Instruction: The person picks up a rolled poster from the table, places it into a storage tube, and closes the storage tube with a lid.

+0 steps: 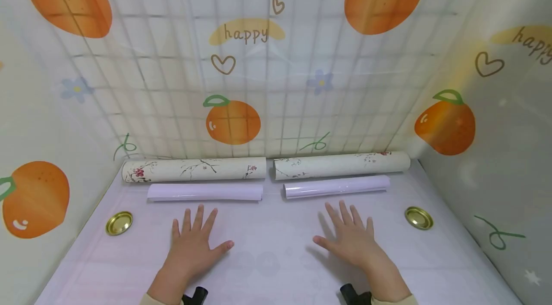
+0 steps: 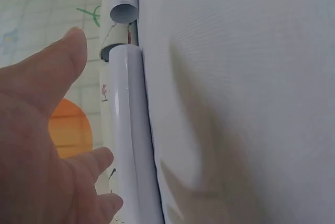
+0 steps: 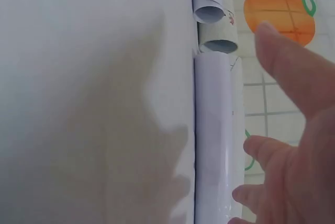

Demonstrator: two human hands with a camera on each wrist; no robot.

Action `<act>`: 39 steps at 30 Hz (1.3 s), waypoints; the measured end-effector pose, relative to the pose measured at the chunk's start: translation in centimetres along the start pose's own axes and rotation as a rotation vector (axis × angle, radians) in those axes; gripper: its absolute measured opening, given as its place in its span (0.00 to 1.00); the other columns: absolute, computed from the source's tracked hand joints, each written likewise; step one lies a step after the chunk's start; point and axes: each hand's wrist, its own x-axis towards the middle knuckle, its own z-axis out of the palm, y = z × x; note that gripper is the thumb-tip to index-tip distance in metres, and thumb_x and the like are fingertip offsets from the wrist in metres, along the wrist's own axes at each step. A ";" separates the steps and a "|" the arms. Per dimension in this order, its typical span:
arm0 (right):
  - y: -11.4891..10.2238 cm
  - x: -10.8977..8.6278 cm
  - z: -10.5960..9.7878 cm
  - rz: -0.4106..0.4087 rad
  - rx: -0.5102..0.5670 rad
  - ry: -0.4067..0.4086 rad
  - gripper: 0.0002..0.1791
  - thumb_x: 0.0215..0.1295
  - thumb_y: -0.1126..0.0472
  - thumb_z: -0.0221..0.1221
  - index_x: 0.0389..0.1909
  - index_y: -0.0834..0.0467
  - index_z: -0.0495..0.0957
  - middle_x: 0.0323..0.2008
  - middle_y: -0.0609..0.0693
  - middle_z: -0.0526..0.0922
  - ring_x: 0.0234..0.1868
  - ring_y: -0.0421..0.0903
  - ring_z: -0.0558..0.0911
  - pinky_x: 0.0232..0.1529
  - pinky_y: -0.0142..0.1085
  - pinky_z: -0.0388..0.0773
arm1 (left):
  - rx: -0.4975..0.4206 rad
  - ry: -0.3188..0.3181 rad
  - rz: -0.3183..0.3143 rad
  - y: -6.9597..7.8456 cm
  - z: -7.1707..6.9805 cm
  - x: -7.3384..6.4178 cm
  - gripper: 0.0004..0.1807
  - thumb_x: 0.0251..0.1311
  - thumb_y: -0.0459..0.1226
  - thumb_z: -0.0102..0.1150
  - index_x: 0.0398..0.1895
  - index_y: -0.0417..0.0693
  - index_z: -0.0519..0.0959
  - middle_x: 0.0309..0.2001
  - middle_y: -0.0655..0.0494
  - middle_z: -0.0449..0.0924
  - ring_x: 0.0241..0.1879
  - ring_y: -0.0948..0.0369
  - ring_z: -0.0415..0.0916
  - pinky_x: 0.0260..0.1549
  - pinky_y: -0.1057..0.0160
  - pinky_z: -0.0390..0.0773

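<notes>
Both hands are held palm down over the pale table with fingers spread and nothing in them. The left hand (image 1: 191, 245) is just in front of a plain lilac-white roll (image 1: 204, 192). On the other side, the right hand (image 1: 351, 238) has its fingertips close to a second plain roll (image 1: 336, 187). Behind these lie two thicker rolls with a blossom-branch print, one at the left (image 1: 194, 170) and one at the right (image 1: 342, 165). In the left wrist view the left thumb (image 2: 73, 56) stands apart from the fingers; the right wrist view shows the right thumb (image 3: 282, 59) likewise.
A small round gold-coloured lid (image 1: 119, 223) lies at the table's left, and a similar lid (image 1: 419, 218) at its right. A curtain with printed oranges (image 1: 233, 122) hangs over a wire grid behind the table (image 1: 267, 228). Curtain also lines both sides.
</notes>
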 end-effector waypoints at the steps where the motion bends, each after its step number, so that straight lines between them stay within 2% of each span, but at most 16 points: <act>1: -0.1 0.0 -0.3 -0.002 0.010 -0.004 0.55 0.59 0.23 0.54 0.78 0.53 0.55 0.77 0.68 0.49 0.74 0.74 0.47 0.62 0.79 0.36 | -0.007 0.017 0.007 -0.1 0.1 0.0 0.52 0.57 0.73 0.51 0.77 0.51 0.62 0.77 0.36 0.52 0.74 0.31 0.43 0.67 0.26 0.38; 3: 0.1 0.1 -0.4 -0.013 0.024 0.013 0.54 0.60 0.24 0.55 0.78 0.53 0.55 0.76 0.68 0.50 0.74 0.73 0.47 0.63 0.78 0.37 | -0.012 0.042 0.021 -0.3 0.1 0.0 0.52 0.57 0.72 0.52 0.76 0.51 0.62 0.76 0.36 0.53 0.74 0.30 0.44 0.67 0.26 0.38; 8: -0.2 -0.3 -1.9 -0.075 0.070 0.074 0.50 0.61 0.30 0.59 0.76 0.55 0.60 0.73 0.71 0.55 0.72 0.76 0.52 0.61 0.79 0.42 | -0.028 0.000 0.020 -0.1 -1.0 0.0 0.51 0.58 0.70 0.53 0.77 0.52 0.61 0.77 0.36 0.50 0.75 0.31 0.42 0.68 0.27 0.37; 14: -0.2 0.0 -3.5 -0.120 0.024 0.097 0.47 0.62 0.33 0.60 0.74 0.57 0.63 0.72 0.72 0.59 0.71 0.77 0.56 0.60 0.79 0.50 | 0.009 -0.026 0.037 -0.5 -2.0 0.6 0.49 0.61 0.69 0.52 0.78 0.52 0.59 0.77 0.36 0.50 0.75 0.32 0.42 0.68 0.27 0.40; 20: 0.4 0.8 -4.4 -0.165 0.014 0.146 0.42 0.63 0.40 0.65 0.71 0.60 0.67 0.69 0.73 0.62 0.69 0.77 0.59 0.61 0.76 0.56 | -0.008 0.034 0.090 -1.0 -3.0 1.5 0.43 0.64 0.61 0.57 0.76 0.50 0.62 0.76 0.35 0.54 0.74 0.31 0.46 0.68 0.27 0.44; 23: 0.7 1.1 -4.9 -0.185 0.049 0.160 0.38 0.64 0.44 0.65 0.69 0.61 0.69 0.68 0.73 0.63 0.68 0.77 0.59 0.62 0.74 0.57 | -0.011 0.075 0.135 -1.4 -3.2 2.1 0.41 0.66 0.60 0.57 0.75 0.49 0.63 0.74 0.35 0.57 0.73 0.33 0.49 0.68 0.29 0.48; 30: 1.6 2.4 -6.1 -0.240 0.142 0.218 0.28 0.66 0.54 0.66 0.63 0.62 0.75 0.66 0.68 0.70 0.68 0.69 0.63 0.66 0.66 0.59 | -0.038 0.140 0.225 -2.1 -4.1 3.4 0.36 0.68 0.54 0.58 0.72 0.44 0.67 0.71 0.35 0.63 0.71 0.36 0.56 0.70 0.34 0.53; 35: 2.3 3.9 -6.9 -0.264 0.200 0.272 0.24 0.67 0.56 0.65 0.60 0.63 0.78 0.63 0.64 0.74 0.65 0.65 0.68 0.64 0.63 0.64 | -0.050 0.204 0.278 -2.4 -4.7 4.3 0.31 0.67 0.50 0.61 0.67 0.43 0.72 0.69 0.38 0.66 0.69 0.39 0.61 0.68 0.37 0.58; 39: 3.0 4.9 -7.0 -0.271 0.215 0.292 0.22 0.67 0.57 0.65 0.58 0.62 0.78 0.61 0.63 0.75 0.64 0.66 0.69 0.63 0.64 0.65 | -0.054 0.239 0.297 -2.6 -4.7 5.1 0.28 0.67 0.48 0.62 0.65 0.44 0.74 0.67 0.41 0.69 0.67 0.41 0.63 0.67 0.37 0.60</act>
